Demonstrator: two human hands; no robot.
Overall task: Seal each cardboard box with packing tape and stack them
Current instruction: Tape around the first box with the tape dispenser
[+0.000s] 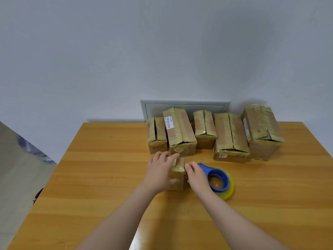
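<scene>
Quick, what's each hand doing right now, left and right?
Left hand: holding the small box, fingers over its top.
Right hand: fingers curled at the box's right edge; whether they grip cannot be told.

Soft, even indoor light, mildly blurred.
Only faint shadows are cast on the bench point(108, 177); the outer parts are stretched by the wide lens.

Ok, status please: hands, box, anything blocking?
Left hand grips small box. Right hand at its right edge, grip unclear. Tape dispenser beside, nothing blocking.
</scene>
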